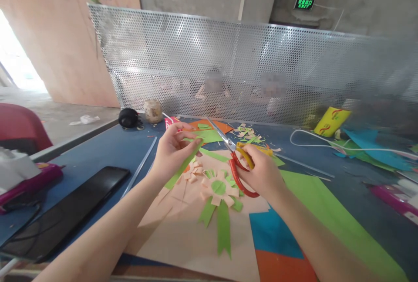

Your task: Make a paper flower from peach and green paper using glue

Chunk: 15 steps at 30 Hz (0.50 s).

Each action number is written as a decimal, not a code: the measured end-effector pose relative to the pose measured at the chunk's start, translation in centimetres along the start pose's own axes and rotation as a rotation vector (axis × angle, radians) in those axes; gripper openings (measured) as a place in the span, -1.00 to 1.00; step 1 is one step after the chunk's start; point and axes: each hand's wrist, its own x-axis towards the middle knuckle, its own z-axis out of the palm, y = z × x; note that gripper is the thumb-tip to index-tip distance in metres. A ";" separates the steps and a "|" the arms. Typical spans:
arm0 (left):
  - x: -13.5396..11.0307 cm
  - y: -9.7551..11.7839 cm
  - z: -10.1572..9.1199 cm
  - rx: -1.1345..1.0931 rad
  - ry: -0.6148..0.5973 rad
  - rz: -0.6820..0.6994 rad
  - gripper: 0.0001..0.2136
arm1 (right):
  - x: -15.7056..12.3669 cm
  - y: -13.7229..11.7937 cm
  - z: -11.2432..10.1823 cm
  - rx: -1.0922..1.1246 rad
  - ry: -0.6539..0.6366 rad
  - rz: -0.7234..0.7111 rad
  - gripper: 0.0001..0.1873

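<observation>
My left hand (176, 149) pinches a green strip (179, 171) of felt-like sheet between thumb and fingers, above the work surface. In my right hand (263, 171) is a pair of scissors (230, 144) with red and yellow handles, its blades pointing away toward the upper left. Below both hands lies a peach sheet (196, 242). On it rests a peach and green rosette (218, 187) with notched green tails. A second peach flower piece (192, 171) with an orange centre is partly hidden behind my left hand.
A black phone (72, 208) lies at left. Green (333, 212), blue (274, 232) and orange sheets (281, 266) spread at right. Scraps (248, 134), a jar (153, 111) and a yellow roll (331, 121) sit before a perforated metal screen (183, 55), with people behind it.
</observation>
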 end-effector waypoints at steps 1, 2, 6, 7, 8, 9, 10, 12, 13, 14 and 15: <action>0.0 0.0 0.0 0.003 0.002 -0.006 -0.75 | 0.0 0.0 0.0 0.018 -0.005 0.016 -0.69; 0.0 0.0 -0.1 0.013 0.004 -0.023 -0.78 | 0.0 0.0 -0.1 0.039 -0.016 0.031 -0.70; 0.2 0.0 -0.3 0.050 0.036 -0.136 -0.84 | 0.1 0.3 0.0 0.158 -0.109 0.061 -0.74; 0.3 -0.1 -0.4 0.047 0.054 -0.156 -0.84 | 0.1 0.4 0.0 0.181 -0.134 0.062 -0.76; 0.4 -0.2 -0.4 0.039 0.071 -0.170 -0.85 | 0.1 0.5 0.1 0.195 -0.154 0.061 -0.77; 0.4 -0.2 -0.5 0.028 0.083 -0.181 -0.85 | 0.2 0.7 0.1 0.201 -0.168 0.056 -0.76; 0.5 -0.3 -0.5 0.016 0.097 -0.189 -0.85 | 0.2 0.8 0.2 0.199 -0.179 0.048 -0.75; 0.7 -0.4 -0.6 -0.008 0.130 -0.194 -0.86 | 0.2 0.9 0.3 0.184 -0.193 0.020 -0.74; 0.8 -0.5 -0.7 -0.018 0.150 -0.188 -0.86 | 0.2 1.0 0.3 0.173 -0.196 0.000 -0.73; 0.9 -0.6 -0.8 -0.028 0.171 -0.178 -0.85 | 0.2 1.0 0.3 0.161 -0.202 -0.022 -0.73; 1.0 -0.7 -0.9 -0.040 0.189 -0.166 -0.85 | 0.2 1.1 0.4 0.147 -0.212 -0.043 -0.72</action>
